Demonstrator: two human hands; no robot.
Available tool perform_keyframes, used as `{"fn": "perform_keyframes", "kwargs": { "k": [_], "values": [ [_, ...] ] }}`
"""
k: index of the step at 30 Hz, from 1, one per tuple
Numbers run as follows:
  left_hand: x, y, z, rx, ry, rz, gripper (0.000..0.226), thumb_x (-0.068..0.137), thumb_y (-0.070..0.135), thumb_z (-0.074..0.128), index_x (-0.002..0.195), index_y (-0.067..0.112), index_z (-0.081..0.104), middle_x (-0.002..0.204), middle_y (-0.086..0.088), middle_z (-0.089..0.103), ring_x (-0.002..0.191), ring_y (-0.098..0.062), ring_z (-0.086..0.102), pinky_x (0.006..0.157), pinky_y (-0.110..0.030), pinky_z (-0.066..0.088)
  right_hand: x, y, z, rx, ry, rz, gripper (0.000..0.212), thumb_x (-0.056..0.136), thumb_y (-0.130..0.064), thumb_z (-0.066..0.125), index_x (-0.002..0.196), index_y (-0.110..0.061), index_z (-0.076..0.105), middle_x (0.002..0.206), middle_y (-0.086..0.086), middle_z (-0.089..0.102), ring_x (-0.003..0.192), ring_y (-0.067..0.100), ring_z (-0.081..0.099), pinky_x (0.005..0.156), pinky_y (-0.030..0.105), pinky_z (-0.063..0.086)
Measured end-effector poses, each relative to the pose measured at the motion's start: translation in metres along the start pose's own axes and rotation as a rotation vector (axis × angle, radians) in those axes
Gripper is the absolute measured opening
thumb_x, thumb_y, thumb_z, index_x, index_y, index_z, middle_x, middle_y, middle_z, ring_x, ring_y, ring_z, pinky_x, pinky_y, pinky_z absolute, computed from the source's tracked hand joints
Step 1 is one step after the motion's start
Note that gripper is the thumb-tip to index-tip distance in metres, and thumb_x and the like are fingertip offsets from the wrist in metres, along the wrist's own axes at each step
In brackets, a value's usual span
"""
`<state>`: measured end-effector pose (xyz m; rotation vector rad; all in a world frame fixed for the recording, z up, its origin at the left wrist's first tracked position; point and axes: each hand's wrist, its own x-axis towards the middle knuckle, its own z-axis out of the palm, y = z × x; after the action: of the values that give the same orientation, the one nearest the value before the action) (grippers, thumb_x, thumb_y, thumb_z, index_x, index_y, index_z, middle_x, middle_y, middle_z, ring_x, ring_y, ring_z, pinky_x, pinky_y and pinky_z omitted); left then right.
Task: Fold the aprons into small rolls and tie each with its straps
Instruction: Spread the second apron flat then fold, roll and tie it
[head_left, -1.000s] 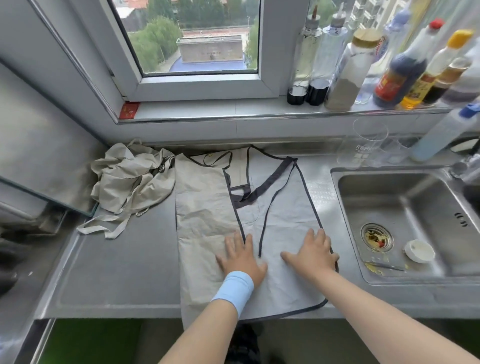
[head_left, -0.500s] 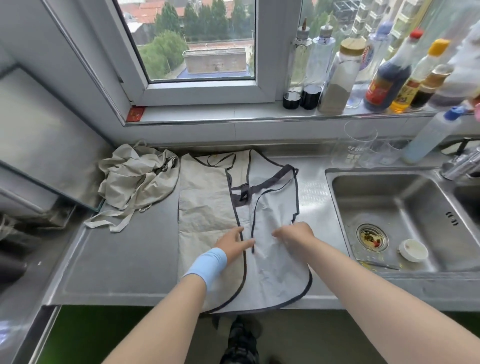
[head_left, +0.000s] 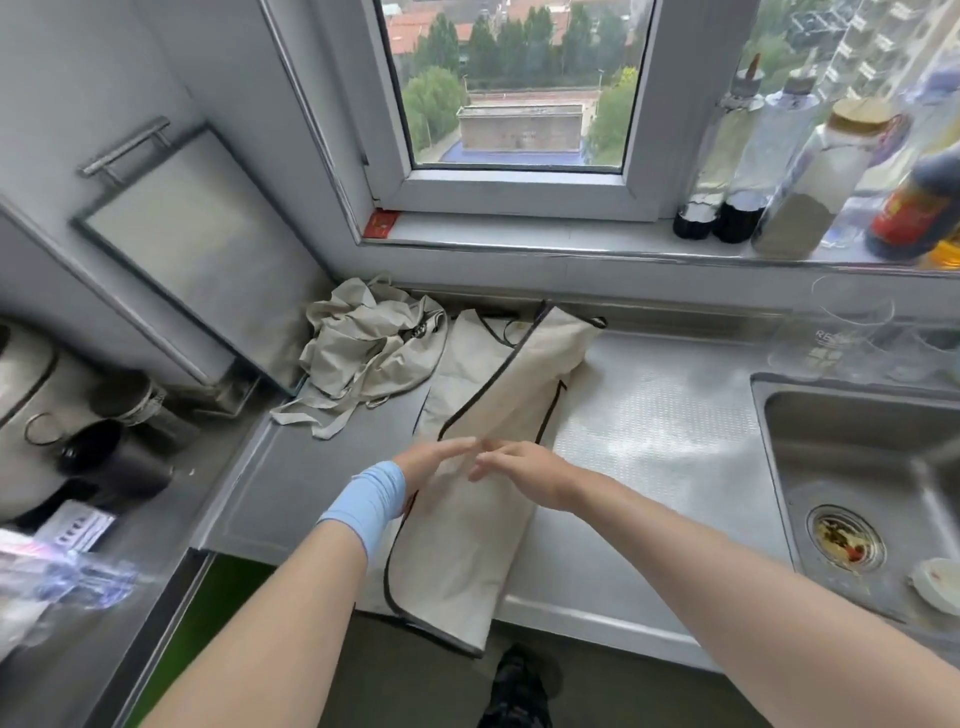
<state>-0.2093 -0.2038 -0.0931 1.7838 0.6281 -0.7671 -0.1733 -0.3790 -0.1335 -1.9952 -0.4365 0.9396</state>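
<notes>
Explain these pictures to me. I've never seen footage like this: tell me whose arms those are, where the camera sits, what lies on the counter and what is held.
There is no machine here. A person wears one wide-angle camera on the head, looking forward and down, so every picture shares that view and the arms are the person's own. The left hand, with a blue wristband, and the right hand meet over a beige apron with dark trim, folded lengthwise on the steel counter; its near end hangs over the edge. They reach a raised flap of it, but blur hides whether they pinch it. A second apron lies crumpled to the left. A sink is on the right; bottles stand on the windowsill.
</notes>
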Motion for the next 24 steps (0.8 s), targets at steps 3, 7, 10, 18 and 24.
{"fn": "perform_keyframes", "kwargs": {
  "k": [3, 7, 10, 18, 24],
  "values": [
    [0.032, -0.035, -0.026, 0.363, 0.267, -0.03, 0.03, 0.087, 0.026, 0.066, 0.114, 0.012, 0.066, 0.109, -0.006, 0.066, 0.1, -0.024, 0.062, 0.088, -0.028, 0.048, 0.022, 0.01, 0.014, -0.308, 0.092, 0.031, 0.031, 0.091, -0.036, 0.054, 0.117, -0.034, 0.07, 0.152, -0.002, 0.04, 0.138, 0.018, 0.04, 0.113, 0.031, 0.031],
    [0.046, -0.065, -0.035, 0.636, 0.351, -0.14, 0.022, 0.087, 0.033, 0.057, 0.097, 0.018, 0.07, 0.103, -0.007, 0.068, 0.093, -0.03, 0.062, 0.081, -0.028, 0.051, 0.04, 0.022, 0.028, -0.603, 0.231, 0.044, 0.051, 0.089, -0.027, 0.054, 0.14, -0.027, 0.048, 0.153, 0.008, 0.03, 0.143, 0.028, 0.027, 0.114, 0.041, 0.028],
    [0.058, -0.077, -0.032, 0.683, 0.441, -0.15, 0.044, 0.083, 0.034, 0.061, 0.125, 0.024, 0.055, 0.132, -0.007, 0.049, 0.121, -0.033, 0.046, 0.1, -0.035, 0.044, 0.05, 0.033, 0.034, -0.734, 0.159, 0.104, 0.067, 0.089, -0.031, 0.055, 0.15, -0.028, 0.028, 0.162, 0.01, 0.007, 0.151, 0.029, 0.005, 0.119, 0.048, 0.016],
    [0.068, -0.052, -0.019, 0.703, 0.131, -0.066, 0.04, 0.082, 0.042, 0.066, 0.115, 0.022, 0.058, 0.115, 0.0, 0.064, 0.102, -0.022, 0.065, 0.08, -0.025, 0.046, 0.041, 0.062, 0.002, -0.869, 0.197, 0.073, 0.045, 0.084, -0.04, 0.049, 0.129, -0.036, 0.053, 0.14, 0.0, 0.042, 0.134, 0.023, 0.038, 0.106, 0.043, 0.029],
    [0.076, -0.011, -0.003, 0.901, 0.025, -0.134, 0.029, 0.088, 0.042, 0.055, 0.091, 0.015, 0.062, 0.09, -0.004, 0.07, 0.085, -0.026, 0.067, 0.082, -0.03, 0.051, 0.036, 0.069, -0.036, -0.756, 0.381, 0.089, 0.026, 0.086, -0.024, 0.055, 0.111, -0.026, 0.063, 0.116, 0.0, 0.052, 0.114, 0.024, 0.048, 0.087, 0.035, 0.038]
  ]
}}
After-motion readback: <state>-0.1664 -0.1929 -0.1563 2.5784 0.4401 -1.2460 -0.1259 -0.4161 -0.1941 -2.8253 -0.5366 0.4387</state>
